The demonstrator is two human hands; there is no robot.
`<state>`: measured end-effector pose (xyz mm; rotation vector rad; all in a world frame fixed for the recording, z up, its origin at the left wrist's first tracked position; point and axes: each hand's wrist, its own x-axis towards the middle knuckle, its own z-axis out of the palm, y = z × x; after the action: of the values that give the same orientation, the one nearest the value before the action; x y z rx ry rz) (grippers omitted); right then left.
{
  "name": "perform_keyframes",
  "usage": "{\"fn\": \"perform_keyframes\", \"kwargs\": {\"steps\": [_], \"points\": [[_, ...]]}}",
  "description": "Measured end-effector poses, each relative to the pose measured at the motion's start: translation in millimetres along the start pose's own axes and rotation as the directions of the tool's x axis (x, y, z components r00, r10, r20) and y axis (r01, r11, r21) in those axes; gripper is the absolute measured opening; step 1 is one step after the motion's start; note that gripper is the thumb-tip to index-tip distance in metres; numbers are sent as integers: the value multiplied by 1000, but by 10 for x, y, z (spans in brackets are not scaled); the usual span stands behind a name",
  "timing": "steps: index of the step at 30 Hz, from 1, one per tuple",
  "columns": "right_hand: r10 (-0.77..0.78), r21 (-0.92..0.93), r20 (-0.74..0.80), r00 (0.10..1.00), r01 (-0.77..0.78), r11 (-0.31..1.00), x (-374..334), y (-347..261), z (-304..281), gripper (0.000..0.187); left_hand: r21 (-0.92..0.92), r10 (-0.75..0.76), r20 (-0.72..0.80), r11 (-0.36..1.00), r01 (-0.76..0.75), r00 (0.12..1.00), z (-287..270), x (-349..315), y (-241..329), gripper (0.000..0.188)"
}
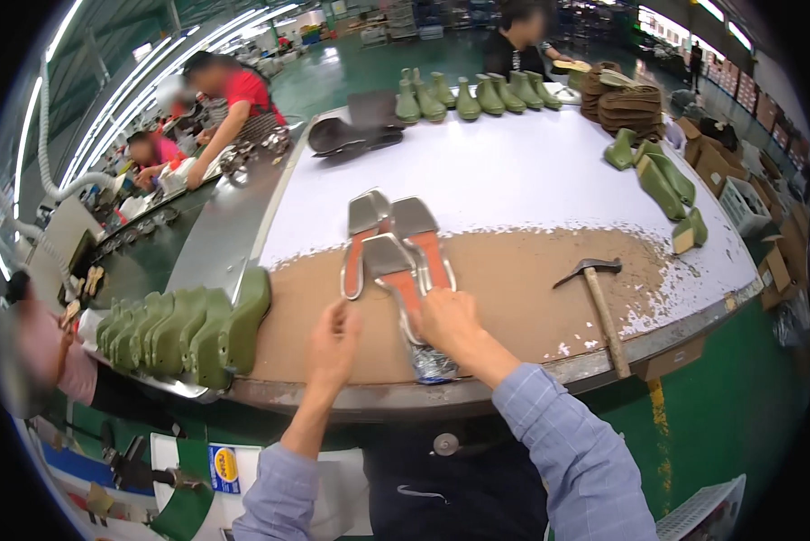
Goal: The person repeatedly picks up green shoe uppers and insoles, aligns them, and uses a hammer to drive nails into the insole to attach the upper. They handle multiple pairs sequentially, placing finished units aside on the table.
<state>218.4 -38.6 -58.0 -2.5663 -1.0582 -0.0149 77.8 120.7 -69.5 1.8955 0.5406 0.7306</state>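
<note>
Silver sandals (416, 218) with orange-pink insoles lie bunched on the table (513, 279), their broad straps pointing away from the person and their heel ends toward the hands; at least three show, close together and partly overlapping. Nearest of them, the front sandal (386, 257) runs back to the right hand (452, 317), which is at its heel end, with the sandal mostly ahead of the hand and to its left. Those fingers are bent together against the edge; whether they grip the sandal or only rest on it, I cannot tell. Just below that hand, a crinkled silvery wrapping (433, 364) sits at the table's near edge. Left of the group, the left hand (334, 341) is held apart from the sandals, just short of the leftmost heel, its fingers loosely curled; blur hides whether thumb and fingertips meet. Farther right, a hammer (605, 316) with a wooden handle lies with its head away from the person. Green shoe lasts (188, 329) stand in a row on the left, with more along the far edge and at the right. Dark flat pieces (355, 135) and a brown stack (632, 110) lie toward the far side.
</note>
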Motion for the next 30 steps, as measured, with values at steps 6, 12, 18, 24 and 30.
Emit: {"fn": "perform_keyframes", "kwargs": {"steps": [6, 12, 18, 24, 30], "points": [[-5, 276, -364, 931, 113, 954, -271, 604, -354, 30, 145, -127, 169, 984, 103, 977, 750, 624, -361, 70], [555, 378, -789, 264, -504, 777, -695, 3529, -1108, 59, -454, -273, 268, 810, 371, 924, 628, 775, -279, 56], [662, 425, -700, 267, -589, 688, -1027, 5184, -1416, 69, -640, -298, -120, 752, 155, 947, 334, 781, 589, 40], [586, 322, -662, 468, -528, 786, -833, 4576, -1177, 61, -462, -233, -165, 877, 133, 958, 90, 298, 373, 40], [545, 501, -362, 756, -335, 798, -659, 3686, -1663, 62, -537, -430, -119, 786, 306, 895, 0, 9, -638, 39]]}}
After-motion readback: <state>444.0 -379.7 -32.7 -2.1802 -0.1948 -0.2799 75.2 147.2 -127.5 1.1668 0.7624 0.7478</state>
